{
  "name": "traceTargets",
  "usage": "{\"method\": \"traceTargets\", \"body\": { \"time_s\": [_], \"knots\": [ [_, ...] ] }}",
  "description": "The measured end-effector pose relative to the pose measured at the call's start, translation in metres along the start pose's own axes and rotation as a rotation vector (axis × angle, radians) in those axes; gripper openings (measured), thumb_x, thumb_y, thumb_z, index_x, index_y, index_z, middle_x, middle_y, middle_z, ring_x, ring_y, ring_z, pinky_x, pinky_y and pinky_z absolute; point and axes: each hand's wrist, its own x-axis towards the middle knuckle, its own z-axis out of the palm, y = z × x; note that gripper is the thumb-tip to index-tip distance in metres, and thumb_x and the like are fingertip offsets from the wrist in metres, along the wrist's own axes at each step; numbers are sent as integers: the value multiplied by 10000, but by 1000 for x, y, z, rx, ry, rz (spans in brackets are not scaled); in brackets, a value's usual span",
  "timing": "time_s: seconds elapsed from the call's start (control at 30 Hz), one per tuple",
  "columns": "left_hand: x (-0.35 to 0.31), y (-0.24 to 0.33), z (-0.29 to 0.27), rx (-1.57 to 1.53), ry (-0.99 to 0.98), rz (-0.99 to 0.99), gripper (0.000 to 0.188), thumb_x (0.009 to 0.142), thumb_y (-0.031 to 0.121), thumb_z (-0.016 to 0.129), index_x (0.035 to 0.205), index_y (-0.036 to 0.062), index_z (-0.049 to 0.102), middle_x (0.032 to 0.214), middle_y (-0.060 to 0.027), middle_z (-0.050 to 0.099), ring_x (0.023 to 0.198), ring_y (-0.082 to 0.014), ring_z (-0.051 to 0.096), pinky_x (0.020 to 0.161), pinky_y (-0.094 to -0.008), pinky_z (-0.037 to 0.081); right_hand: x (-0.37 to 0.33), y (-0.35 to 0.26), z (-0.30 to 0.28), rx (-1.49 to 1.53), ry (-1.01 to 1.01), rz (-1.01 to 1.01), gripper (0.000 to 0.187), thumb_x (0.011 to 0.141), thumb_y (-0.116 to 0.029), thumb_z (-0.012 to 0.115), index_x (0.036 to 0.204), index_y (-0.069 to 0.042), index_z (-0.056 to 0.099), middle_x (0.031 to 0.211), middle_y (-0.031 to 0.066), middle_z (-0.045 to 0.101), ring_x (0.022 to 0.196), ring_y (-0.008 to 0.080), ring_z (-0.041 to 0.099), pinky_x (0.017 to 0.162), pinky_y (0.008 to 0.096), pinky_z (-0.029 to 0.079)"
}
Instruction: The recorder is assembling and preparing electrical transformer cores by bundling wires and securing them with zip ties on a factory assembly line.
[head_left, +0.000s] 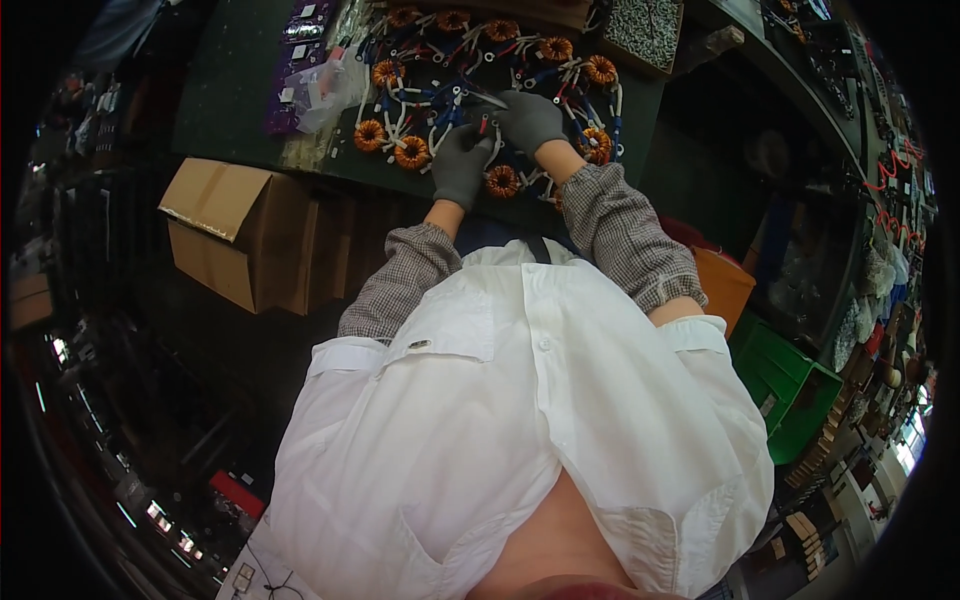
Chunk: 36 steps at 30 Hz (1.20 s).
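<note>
Grey gloves cover both of my hands, which are close together over a ring of copper-wound toroidal coils (411,152) on the dark green workbench (235,110). My left hand (462,165) is closed with its fingertips around a wire lead (484,124) that has a red sleeve. Just right of it, my right hand (530,120) is closed around a slim, pointed metal tool (486,97); its exact kind is hidden by the fingers. White and blue wire leads (450,97) with metal lugs spread inward from the coils, beneath and around both hands.
At the back right stands a box of small metal parts (640,32). Clear plastic bags (325,90) and purple packaging (296,60) lie left of the coils. A cardboard box (225,230) sits below the bench's left side, and a green crate (785,390) is at my right.
</note>
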Motion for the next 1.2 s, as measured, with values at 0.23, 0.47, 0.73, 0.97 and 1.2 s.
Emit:
{"method": "traceTargets", "body": {
  "time_s": [0.23, 0.47, 0.73, 0.97, 1.2],
  "knots": [
    [12, -9, -20, -343, -276, -180, 431, 783, 113, 672, 1179, 1, 541, 1024, -109, 640, 896, -167, 616, 767, -260, 497, -28, 23, -10, 268, 57, 159, 394, 790, -323, 661, 1053, -29, 647, 923, 149, 664, 832, 271, 638, 750, 359, 484],
    [21, 13, -28, -147, -457, -60, 429, 785, 115, 671, 1179, 11, 537, 1052, -120, 632, 920, -177, 615, 810, -271, 494, -29, 37, 5, 483, -88, 192, 321, 730, -245, 734, 951, -16, 688, 779, 112, 665, 679, 203, 618, 650, 329, 470],
    [31, 12, -38, 73, -533, 132, 334, 835, 164, 609, 1146, 56, 548, 1087, -155, 603, 1019, -252, 585, 896, -328, 455, -5, 26, 15, 211, -121, 24, 393, 729, -309, 707, 972, -2, 668, 711, 181, 621, 650, 232, 615, 620, 327, 472],
    [15, 15, -41, 90, -435, 171, 423, 762, 179, 618, 1166, 70, 559, 1060, -152, 603, 1000, -302, 583, 871, -373, 459, -38, 32, -4, 381, -57, 29, 187, 819, -149, 622, 902, 15, 659, 615, 55, 561, 542, 134, 500, 507, 309, 381],
    [19, 20, -45, 234, -387, 118, 365, 796, 205, 575, 1135, 72, 578, 1069, -156, 620, 997, -307, 592, 857, -396, 461, -23, 19, 30, 503, 13, 54, 221, 806, -175, 646, 907, 21, 664, 702, 92, 642, 637, 153, 579, 603, 308, 443]
  ]
}}
